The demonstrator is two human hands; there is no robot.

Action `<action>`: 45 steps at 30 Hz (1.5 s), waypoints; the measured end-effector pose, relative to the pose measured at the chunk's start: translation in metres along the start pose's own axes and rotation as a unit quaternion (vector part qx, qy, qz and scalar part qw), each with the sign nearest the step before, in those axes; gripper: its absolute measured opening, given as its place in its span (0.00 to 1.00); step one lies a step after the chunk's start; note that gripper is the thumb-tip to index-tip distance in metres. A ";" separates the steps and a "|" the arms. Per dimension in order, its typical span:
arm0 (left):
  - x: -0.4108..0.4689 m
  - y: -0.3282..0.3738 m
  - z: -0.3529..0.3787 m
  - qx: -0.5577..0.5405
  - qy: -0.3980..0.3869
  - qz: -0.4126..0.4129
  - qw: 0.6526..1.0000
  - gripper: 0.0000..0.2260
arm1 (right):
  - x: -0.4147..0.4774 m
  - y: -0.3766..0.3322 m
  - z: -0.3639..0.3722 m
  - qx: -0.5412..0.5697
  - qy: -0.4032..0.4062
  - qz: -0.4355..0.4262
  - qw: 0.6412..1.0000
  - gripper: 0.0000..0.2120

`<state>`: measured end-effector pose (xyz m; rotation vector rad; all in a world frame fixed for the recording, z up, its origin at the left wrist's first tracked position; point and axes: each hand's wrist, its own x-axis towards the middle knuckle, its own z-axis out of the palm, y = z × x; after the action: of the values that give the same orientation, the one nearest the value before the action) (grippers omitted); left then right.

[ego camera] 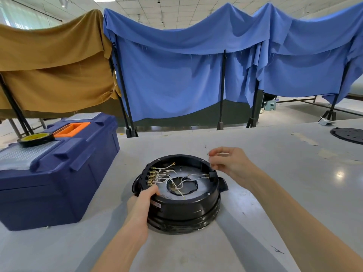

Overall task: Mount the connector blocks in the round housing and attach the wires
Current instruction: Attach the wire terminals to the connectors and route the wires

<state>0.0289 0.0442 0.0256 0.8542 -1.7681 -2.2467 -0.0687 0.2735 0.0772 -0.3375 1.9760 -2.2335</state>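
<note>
Black round housing (182, 205) | left hand (140, 203) grips rim | right hand (229, 163) pinches wire (207, 151)

No legible text found. White sticker (156, 204) on the outer wall of the round housing (182, 210), just beside the left hand (140, 203) fingers (152, 191): print too small to read. Tape roll (36, 138), well left of those fingers: yellow face blurred, unreadable.

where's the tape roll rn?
Head view, far left: the tape roll lies flat on the lid of the blue toolbox, just left of its orange handle.
</note>
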 end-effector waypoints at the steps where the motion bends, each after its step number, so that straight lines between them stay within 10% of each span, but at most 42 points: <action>1: -0.003 0.000 0.004 0.005 -0.004 0.005 1.000 0.09 | -0.001 0.001 0.005 -0.002 -0.006 -0.002 1.000 0.07; 15: -0.023 -0.010 0.007 0.134 0.081 0.017 0.988 0.23 | -0.010 0.012 0.021 0.000 -0.048 0.017 0.999 0.06; 20: -0.007 -0.004 0.003 0.195 0.100 0.095 0.971 0.47 | -0.006 0.014 0.017 0.045 -0.055 0.022 0.997 0.07; 25: 0.018 0.019 0.012 0.386 0.025 0.315 0.867 0.38 | -0.005 0.014 0.017 0.037 -0.077 0.030 0.996 0.06; 30: 0.034 0.030 0.011 0.438 -0.143 0.326 0.825 0.28 | -0.007 0.015 0.016 0.043 -0.098 0.036 0.994 0.08; 40: 0.020 0.033 -0.009 0.574 -0.133 0.319 0.742 0.29 | -0.020 0.010 0.022 0.061 -0.200 0.072 0.975 0.08; 45: -0.008 0.043 0.010 0.482 -0.119 0.496 0.713 0.26 | -0.017 0.008 0.021 0.032 -0.218 0.076 0.972 0.08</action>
<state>0.0208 0.0442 0.0696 -0.3898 -2.5815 -0.6790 -0.0469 0.2569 0.0702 -0.5899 1.6377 -1.9204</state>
